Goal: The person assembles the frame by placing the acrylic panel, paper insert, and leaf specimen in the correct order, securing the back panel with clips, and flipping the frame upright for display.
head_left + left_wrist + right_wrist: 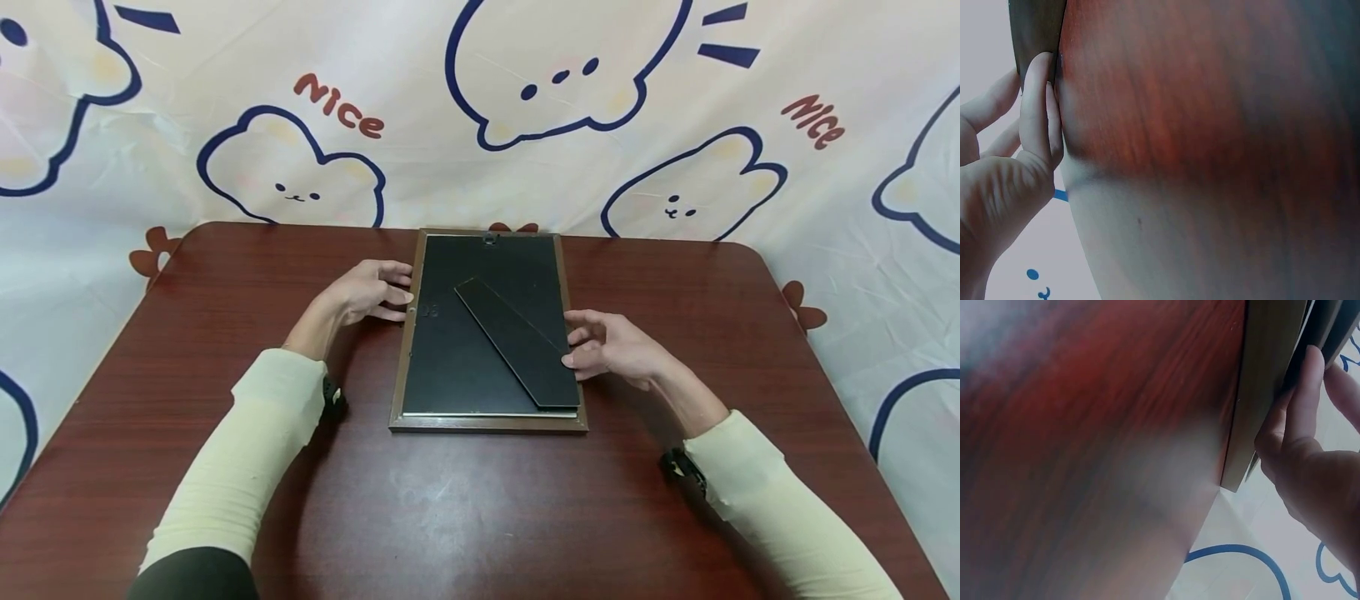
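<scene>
A brown-edged picture frame [487, 424] lies back side up on the table, its black backing board [457, 367] showing. A black stand leg [517, 346] slants across that board, its wide end near the lower right corner. My left hand [367, 292] holds the frame's left edge, thumb and fingers spread along the rim. On the opposite side, my right hand [615, 346] grips the right edge with the thumb beside the stand leg and the other fingers partly curled. The right wrist view shows the thumb [1307, 394] against the dark layers above the brown rim.
The dark reddish wooden table [450, 517] has rounded far corners. Behind it hangs a pale cloth [420, 183] printed with blue-outlined cartoon figures and the word "Nice". A dark strapped device [333, 396] sits at the left wrist, and another [682, 468] at the right.
</scene>
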Demonstrator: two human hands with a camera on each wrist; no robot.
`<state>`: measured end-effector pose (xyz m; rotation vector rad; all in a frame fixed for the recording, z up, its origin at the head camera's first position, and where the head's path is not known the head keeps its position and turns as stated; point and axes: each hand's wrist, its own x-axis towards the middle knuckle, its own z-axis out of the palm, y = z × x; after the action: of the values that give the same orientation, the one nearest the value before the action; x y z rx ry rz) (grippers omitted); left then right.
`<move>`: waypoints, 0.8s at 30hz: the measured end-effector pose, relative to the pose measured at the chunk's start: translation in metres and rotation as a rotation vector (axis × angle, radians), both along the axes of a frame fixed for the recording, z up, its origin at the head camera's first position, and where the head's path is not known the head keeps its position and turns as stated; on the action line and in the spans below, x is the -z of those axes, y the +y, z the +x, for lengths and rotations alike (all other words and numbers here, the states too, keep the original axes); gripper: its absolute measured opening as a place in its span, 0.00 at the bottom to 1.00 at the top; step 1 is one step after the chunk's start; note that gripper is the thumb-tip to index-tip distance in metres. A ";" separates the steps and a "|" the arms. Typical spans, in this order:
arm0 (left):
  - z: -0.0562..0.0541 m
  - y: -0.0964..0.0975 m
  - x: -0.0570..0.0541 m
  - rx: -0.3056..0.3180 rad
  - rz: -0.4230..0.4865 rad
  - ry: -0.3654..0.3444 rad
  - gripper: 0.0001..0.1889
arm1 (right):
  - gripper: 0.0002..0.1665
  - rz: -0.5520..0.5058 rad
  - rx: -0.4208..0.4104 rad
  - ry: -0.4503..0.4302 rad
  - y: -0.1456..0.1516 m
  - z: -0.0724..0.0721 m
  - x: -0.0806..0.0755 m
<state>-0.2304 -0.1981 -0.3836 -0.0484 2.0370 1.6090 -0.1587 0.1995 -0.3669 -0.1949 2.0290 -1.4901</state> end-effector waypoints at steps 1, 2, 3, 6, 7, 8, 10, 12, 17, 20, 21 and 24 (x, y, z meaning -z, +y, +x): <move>0.000 0.000 0.000 0.003 0.002 0.000 0.34 | 0.47 0.006 -0.010 0.000 0.000 0.000 -0.001; 0.000 -0.001 0.001 0.004 0.002 0.000 0.35 | 0.47 0.010 -0.018 -0.002 -0.001 0.000 -0.001; 0.000 -0.001 0.001 0.004 0.003 -0.001 0.35 | 0.47 0.013 -0.024 -0.005 -0.001 -0.001 -0.001; -0.001 -0.001 0.001 0.007 0.004 0.000 0.35 | 0.47 0.014 -0.025 -0.025 -0.001 -0.001 -0.001; -0.001 -0.001 0.001 0.007 0.003 0.001 0.35 | 0.47 0.012 -0.024 -0.031 -0.002 -0.001 -0.001; -0.001 -0.001 0.001 0.008 0.002 0.001 0.35 | 0.47 0.009 -0.023 -0.035 -0.001 -0.001 0.000; 0.000 -0.001 0.001 0.009 0.003 0.002 0.35 | 0.47 0.008 -0.024 -0.040 -0.001 -0.002 0.000; 0.000 -0.002 0.001 0.009 0.003 0.002 0.35 | 0.46 0.010 -0.030 -0.036 -0.001 -0.003 0.001; 0.000 -0.001 0.000 0.009 0.006 -0.001 0.35 | 0.46 0.027 -0.048 -0.013 -0.001 -0.004 0.001; 0.001 -0.001 0.000 0.011 0.006 -0.003 0.35 | 0.46 0.041 -0.047 -0.002 -0.001 -0.004 0.001; 0.001 -0.001 0.000 0.011 0.005 -0.003 0.35 | 0.46 0.047 -0.048 0.005 -0.002 -0.004 0.001; 0.001 -0.001 -0.001 0.012 0.003 0.001 0.34 | 0.47 0.072 -0.044 0.028 -0.004 -0.003 0.000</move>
<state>-0.2298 -0.1994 -0.3824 -0.0342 2.0325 1.6051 -0.1617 0.1955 -0.3673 -0.2311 2.0840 -1.3921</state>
